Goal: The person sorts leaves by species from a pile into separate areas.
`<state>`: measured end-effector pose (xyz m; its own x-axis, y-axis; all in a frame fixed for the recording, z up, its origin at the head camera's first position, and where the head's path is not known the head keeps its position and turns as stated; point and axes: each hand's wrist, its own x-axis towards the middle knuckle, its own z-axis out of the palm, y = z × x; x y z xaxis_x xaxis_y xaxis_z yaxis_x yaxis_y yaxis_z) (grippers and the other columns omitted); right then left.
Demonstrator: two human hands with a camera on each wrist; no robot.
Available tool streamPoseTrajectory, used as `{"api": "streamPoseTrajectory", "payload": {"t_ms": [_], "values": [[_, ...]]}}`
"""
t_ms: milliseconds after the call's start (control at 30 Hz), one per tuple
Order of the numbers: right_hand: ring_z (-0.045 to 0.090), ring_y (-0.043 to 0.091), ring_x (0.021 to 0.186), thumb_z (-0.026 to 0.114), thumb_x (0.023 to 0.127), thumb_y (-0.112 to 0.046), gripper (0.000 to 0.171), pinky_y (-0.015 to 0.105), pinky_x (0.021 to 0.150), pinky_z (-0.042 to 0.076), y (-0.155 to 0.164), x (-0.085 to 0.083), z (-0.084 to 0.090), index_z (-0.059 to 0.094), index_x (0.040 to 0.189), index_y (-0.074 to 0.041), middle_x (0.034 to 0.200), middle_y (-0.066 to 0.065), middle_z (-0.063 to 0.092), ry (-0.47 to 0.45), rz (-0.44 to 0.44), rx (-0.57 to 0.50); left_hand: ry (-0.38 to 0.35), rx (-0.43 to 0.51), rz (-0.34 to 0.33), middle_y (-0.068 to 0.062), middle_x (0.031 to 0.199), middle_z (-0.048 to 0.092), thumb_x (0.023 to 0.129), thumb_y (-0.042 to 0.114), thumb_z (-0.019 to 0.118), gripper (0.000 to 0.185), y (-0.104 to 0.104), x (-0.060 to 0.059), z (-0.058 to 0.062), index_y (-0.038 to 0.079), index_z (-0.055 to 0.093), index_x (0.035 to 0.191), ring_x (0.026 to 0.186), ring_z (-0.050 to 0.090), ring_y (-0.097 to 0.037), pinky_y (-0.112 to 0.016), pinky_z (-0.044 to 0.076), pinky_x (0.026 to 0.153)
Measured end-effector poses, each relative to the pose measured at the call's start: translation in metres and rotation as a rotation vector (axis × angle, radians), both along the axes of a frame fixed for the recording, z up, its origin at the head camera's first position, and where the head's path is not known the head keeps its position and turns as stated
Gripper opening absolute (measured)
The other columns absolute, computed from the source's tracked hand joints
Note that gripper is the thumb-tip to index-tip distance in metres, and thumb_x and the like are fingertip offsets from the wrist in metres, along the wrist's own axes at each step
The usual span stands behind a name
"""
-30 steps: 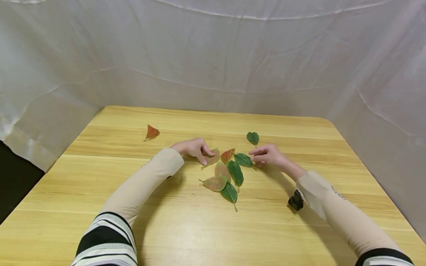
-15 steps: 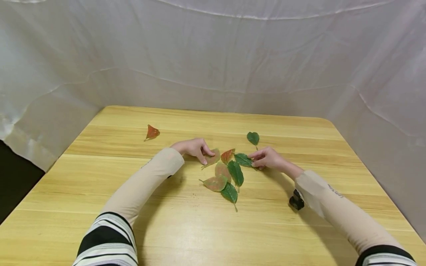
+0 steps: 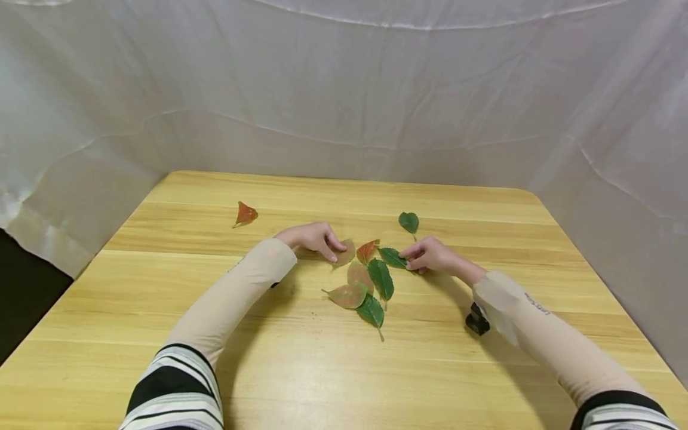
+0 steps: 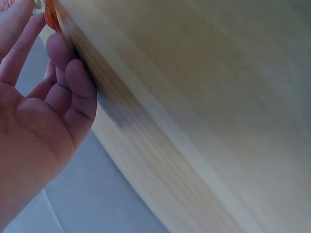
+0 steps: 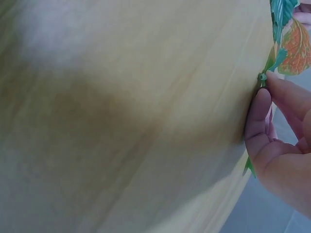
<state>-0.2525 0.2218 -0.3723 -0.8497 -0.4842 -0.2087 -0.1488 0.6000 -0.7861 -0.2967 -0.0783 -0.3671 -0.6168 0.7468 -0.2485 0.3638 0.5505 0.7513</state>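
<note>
Several leaves lie clustered mid-table. My left hand [image 3: 314, 237] rests beside the cluster, a fingertip pressing on a reddish-green leaf [image 3: 346, 253]; the left wrist view shows the hand [image 4: 43, 97] relaxed, its fingers lying along the wood. My right hand [image 3: 432, 255] pinches the stem end of a green leaf [image 3: 391, 257]. In the right wrist view its fingertips [image 5: 272, 85] meet at the leaf's stem [image 5: 263, 76]. Between the hands lies an orange-red leaf [image 3: 368, 250]. Nearer me are a long green leaf [image 3: 381, 279], a reddish-green leaf [image 3: 348, 295] and a smaller green leaf [image 3: 372, 312].
A lone red leaf [image 3: 245, 214] lies at the far left of the wooden table [image 3: 301, 370], and a small heart-shaped green leaf [image 3: 408, 222] sits beyond my right hand. White cloth walls close in the table's back and sides.
My right hand has slid left and its fingers have closed on the green leaf's stem end. My left hand has barely shifted on its leaf.
</note>
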Motion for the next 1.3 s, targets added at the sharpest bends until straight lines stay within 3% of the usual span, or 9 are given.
{"api": "streamPoseTrajectory", "payload": {"t_ms": [100,167,400,667,900,1000,1133,1233,1300], "values": [[0.049,0.011,0.058,0.063,0.079,0.004,0.033,0.026,0.055,0.047,-0.0007,-0.0001,0.0011,0.056,0.109,0.014,0.072,0.008,0.059,0.0,0.008,0.009,-0.041,-0.014,0.034,-0.012,0.111,0.06,0.079,0.006,0.067,0.031,0.0002,0.0001,0.0005,0.001,0.062,0.109,0.048,0.035,-0.004,-0.02,0.034,0.05],[0.049,0.011,0.058,0.063,0.079,0.004,0.033,0.026,0.054,0.047,-0.0012,0.0002,0.0017,0.056,0.109,0.014,0.072,0.008,0.059,0.001,0.01,0.012,-0.048,-0.022,0.043,-0.011,0.109,0.061,0.08,0.007,0.066,0.029,0.0002,0.0006,0.0012,0.001,0.063,0.109,0.045,0.032,-0.006,-0.022,0.033,0.048],[0.048,0.011,0.058,0.064,0.079,0.004,0.034,0.027,0.054,0.047,-0.0017,0.0009,0.0021,0.056,0.11,0.014,0.07,0.008,0.058,-0.007,0.013,0.008,-0.055,0.01,0.069,-0.011,0.107,0.062,0.082,0.007,0.064,0.026,-0.0016,0.0011,0.0011,0.0,0.064,0.107,0.047,0.037,-0.01,-0.022,0.032,0.047],[0.047,0.011,0.057,0.064,0.078,0.003,0.033,0.026,0.053,0.046,-0.002,0.001,0.0021,0.057,0.109,0.013,0.068,0.007,0.057,-0.013,0.005,0.004,-0.019,0.148,0.156,-0.011,0.1,0.064,0.085,0.007,0.06,0.021,-0.0064,0.0,0.0028,-0.002,0.066,0.103,0.047,0.037,-0.011,-0.025,0.033,0.048],[0.047,0.01,0.056,0.064,0.078,0.003,0.033,0.025,0.053,0.046,-0.0016,0.0005,0.0012,0.057,0.109,0.013,0.065,0.004,0.055,-0.023,0.006,-0.001,-0.016,0.152,0.19,-0.01,0.107,0.062,0.085,0.009,0.061,0.021,-0.0059,-0.0009,0.0041,0.0,0.066,0.103,0.047,0.032,-0.008,-0.024,0.034,0.05],[0.047,0.01,0.056,0.064,0.078,0.003,0.033,0.025,0.053,0.046,-0.0014,0.0005,0.0011,0.057,0.109,0.014,0.064,0.004,0.054,-0.024,0.005,-0.004,-0.036,0.152,0.17,-0.01,0.108,0.062,0.085,0.007,0.061,0.021,-0.0049,-0.001,0.0029,-0.001,0.066,0.103,0.054,0.039,-0.008,-0.023,0.034,0.051],[0.047,0.01,0.056,0.064,0.078,0.004,0.033,0.025,0.053,0.046,-0.0012,0.0007,0.0013,0.057,0.109,0.014,0.063,0.003,0.054,-0.028,0.004,-0.005,-0.063,0.161,0.136,-0.011,0.109,0.061,0.085,0.005,0.06,0.021,-0.0046,-0.0011,0.0007,-0.003,0.065,0.103,0.076,0.049,-0.011,-0.024,0.037,0.058],[0.047,0.01,0.056,0.064,0.078,0.003,0.033,0.025,0.053,0.046,-0.0012,0.0005,0.0014,0.057,0.109,0.013,0.063,0.002,0.055,-0.03,0.006,-0.004,-0.074,0.172,0.113,-0.012,0.11,0.061,0.085,0.004,0.059,0.021,-0.0049,-0.0014,0.0003,-0.005,0.064,0.103,0.081,0.052,-0.014,-0.026,0.038,0.059],[0.047,0.011,0.056,0.064,0.078,0.003,0.033,0.025,0.053,0.046,-0.0013,0.0005,0.0014,0.057,0.109,0.013,0.063,0.002,0.055,-0.029,0.008,-0.005,-0.075,0.175,0.099,-0.013,0.11,0.06,0.084,0.003,0.06,0.022,-0.0045,-0.0017,0.0006,-0.005,0.064,0.104,0.088,0.055,-0.016,-0.026,0.043,0.066]]}}
